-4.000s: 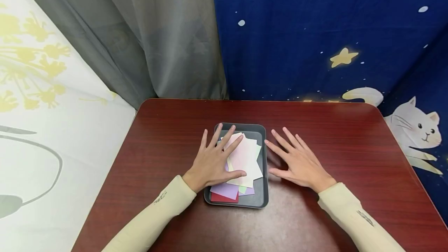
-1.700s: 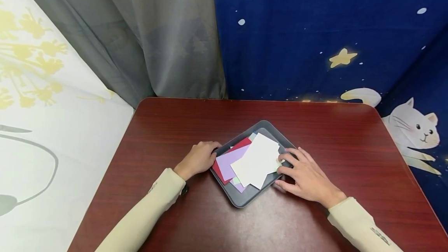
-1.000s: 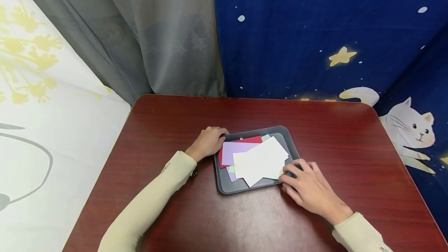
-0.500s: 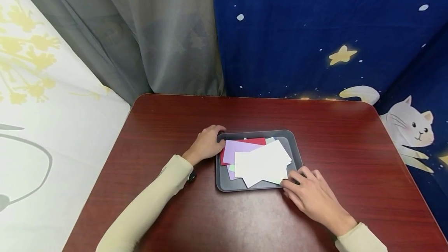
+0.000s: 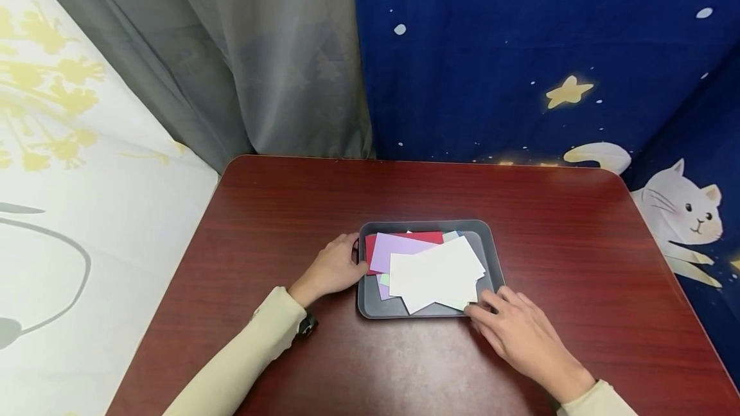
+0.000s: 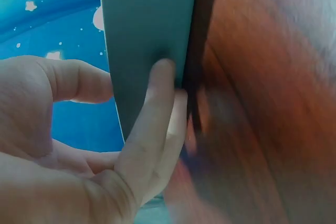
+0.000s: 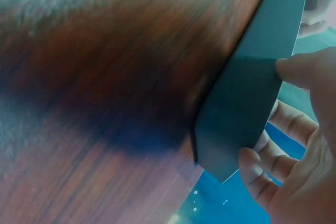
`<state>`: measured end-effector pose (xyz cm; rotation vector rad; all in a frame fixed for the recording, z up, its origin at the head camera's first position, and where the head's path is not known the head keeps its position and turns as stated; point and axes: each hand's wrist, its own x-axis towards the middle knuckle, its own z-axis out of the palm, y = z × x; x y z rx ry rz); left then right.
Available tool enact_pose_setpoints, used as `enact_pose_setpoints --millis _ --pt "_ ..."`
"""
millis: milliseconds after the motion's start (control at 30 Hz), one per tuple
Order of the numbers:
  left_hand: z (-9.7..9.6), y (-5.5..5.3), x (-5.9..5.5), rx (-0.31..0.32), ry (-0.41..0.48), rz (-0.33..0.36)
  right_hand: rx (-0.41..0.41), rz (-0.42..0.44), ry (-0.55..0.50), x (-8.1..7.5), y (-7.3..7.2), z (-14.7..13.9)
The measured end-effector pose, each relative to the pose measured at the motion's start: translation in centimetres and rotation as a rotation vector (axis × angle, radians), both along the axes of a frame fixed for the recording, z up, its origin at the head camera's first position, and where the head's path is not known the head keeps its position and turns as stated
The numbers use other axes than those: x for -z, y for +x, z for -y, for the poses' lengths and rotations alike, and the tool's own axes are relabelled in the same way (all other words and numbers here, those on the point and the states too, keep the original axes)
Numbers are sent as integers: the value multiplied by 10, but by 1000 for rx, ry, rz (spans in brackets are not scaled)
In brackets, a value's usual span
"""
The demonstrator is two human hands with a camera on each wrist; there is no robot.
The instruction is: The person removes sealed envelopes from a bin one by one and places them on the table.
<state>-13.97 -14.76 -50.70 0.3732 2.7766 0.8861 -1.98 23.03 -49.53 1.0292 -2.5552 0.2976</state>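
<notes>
A dark grey tray [image 5: 399, 311] lies on the table with its long sides running left to right. Several overlapping pieces of paper rest in it: a white sheet [image 5: 436, 275] on top, a purple sheet [image 5: 396, 249] and a red sheet [image 5: 428, 237] under it, with bits of green and blue showing. My left hand [image 5: 329, 269] holds the tray's left side; in the left wrist view its fingers [image 6: 149, 119] press the outer wall. My right hand [image 5: 523, 336] grips the near right corner, its thumb and fingertips on the wall and rim in the right wrist view.
The reddish-brown wooden table [image 5: 289, 210] spreads around the tray. A grey curtain [image 5: 295, 56] and a blue star-patterned curtain [image 5: 491, 50] hang behind it, and a white patterned cloth [image 5: 115, 223] hangs on the left.
The tray has turned from lengthwise toward me to crosswise, then slid slightly nearer. My spread hands have come down to its edges, the left lately moving lower along the left side.
</notes>
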Motion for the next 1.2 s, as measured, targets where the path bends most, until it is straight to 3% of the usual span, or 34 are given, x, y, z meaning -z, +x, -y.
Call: enact_pose_setpoints --millis 100,167,233,333,467,567,900,1033,1133,1200 --pt "0 0 11 -7 -4 -8 -7 -9 -7 1 1 1" --pt "-3 2 1 -16 4 13 -11 -15 -11 1 2 2" --pt "-2 -1 10 -4 4 -15 -14 -18 -13 2 2 2" --pt "-3 0 0 11 27 -3 -17 -15 -12 1 2 2" --pt "1 -9 18 25 35 -20 -26 7 -13 -3 0 2" --pt "1 -12 18 24 31 -14 -30 28 -19 -9 -5 3" --pt "-2 -10 6 25 31 -4 -83 107 -47 -33 -43 8" --pt "-4 -7 -5 15 39 16 -150 127 -29 -38 -63 13" --pt "-2 -7 0 29 25 -6 -205 155 1 -40 -76 18" --pt "-4 -4 -8 25 26 9 -228 193 26 -41 -83 21"
